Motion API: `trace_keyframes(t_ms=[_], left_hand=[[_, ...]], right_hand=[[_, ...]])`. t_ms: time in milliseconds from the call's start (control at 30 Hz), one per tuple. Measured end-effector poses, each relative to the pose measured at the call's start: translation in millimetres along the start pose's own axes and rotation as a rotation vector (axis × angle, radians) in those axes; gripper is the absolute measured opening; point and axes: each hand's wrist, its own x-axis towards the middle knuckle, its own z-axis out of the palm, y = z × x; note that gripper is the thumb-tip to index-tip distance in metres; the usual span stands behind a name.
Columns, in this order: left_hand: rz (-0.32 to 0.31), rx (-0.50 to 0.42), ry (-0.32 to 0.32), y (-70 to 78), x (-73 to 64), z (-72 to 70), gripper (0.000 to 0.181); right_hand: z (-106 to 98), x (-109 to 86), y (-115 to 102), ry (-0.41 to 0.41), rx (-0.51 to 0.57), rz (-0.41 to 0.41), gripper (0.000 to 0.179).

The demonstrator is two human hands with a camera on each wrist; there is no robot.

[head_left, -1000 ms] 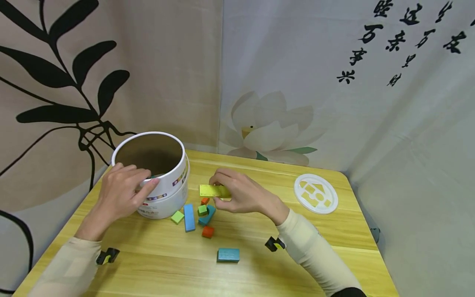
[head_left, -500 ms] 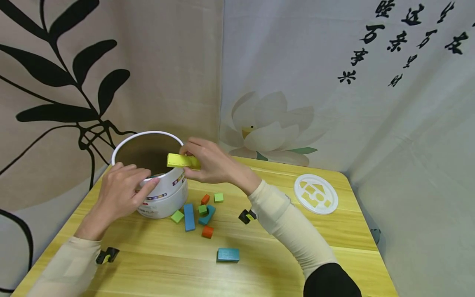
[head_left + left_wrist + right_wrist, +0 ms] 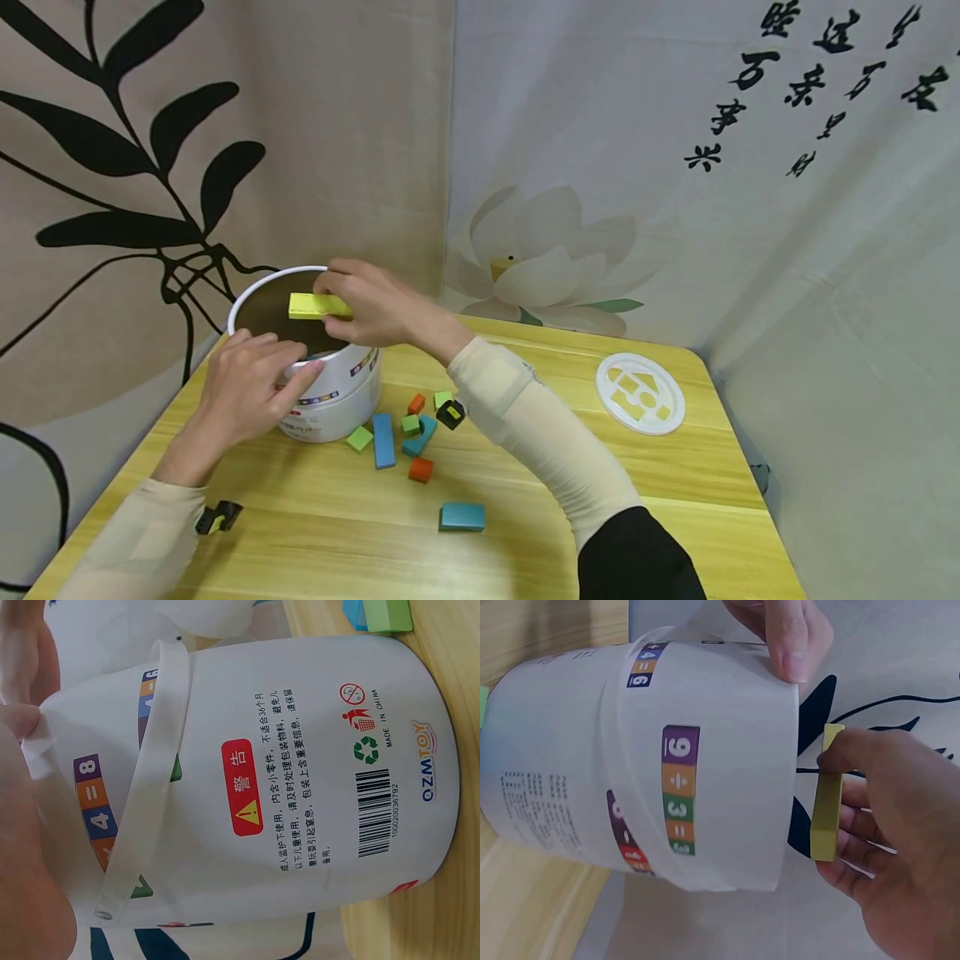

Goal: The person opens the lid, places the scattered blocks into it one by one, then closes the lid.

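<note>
A yellow block [image 3: 307, 307] is pinched between the thumb and fingers of the right hand [image 3: 382, 304]. It is held above the mouth of the bucket [image 3: 330, 421], its free end pointed to the person's left. Its long axis is held about level, from left to right across the opening; in the right wrist view it is seen nearly parallel to the bucket's rim [image 3: 786, 810], with a gap left between the two. The rim is gripped by the left hand [image 3: 251, 379], fingers hooked over the inside and thumb laid along the outside.

In the head view, the block's right end is covered by the right hand, and part of the rim is hidden behind the same hand. The bottom of the bucket is lost in shadow, and what lies there cannot be made out. A green block [image 3: 442, 399] on the table [image 3: 315, 550] is partly covered by the black clip [image 3: 451, 414] at the right wrist. Both forearms are cut off by the lower edge. In the left wrist view, the left hand is cut off at the side.
</note>
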Motion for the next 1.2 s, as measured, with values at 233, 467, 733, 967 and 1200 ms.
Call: trace_keyframes(t_ms=[233,467,733,967,1200], left_hand=[[-0.009,0.009,-0.016,0.3,0.0,-1.2,0.069],[0.001,0.009,-0.005,-0.2,0.3,-0.5,0.071],[0.005,0.011,0.005,0.2,0.0,-0.1,0.070],[0.001,0.001,-0.006,0.9,0.3,0.0,0.069],[-0.003,0.002,0.001,1.5,0.2,-0.5,0.073]], right_hand=[[7,16.9,-8,0.020,-0.055,-0.007,0.038],[13,22.6,-11,0.036,-0.076,0.012,0.045],[15,16.4,-9,0.086,-0.039,-0.005,0.056],[19,1.7,-4,0.063,-0.052,0.019,0.067],[20,-22.4,3,0.035,0.053,0.083,0.077]])
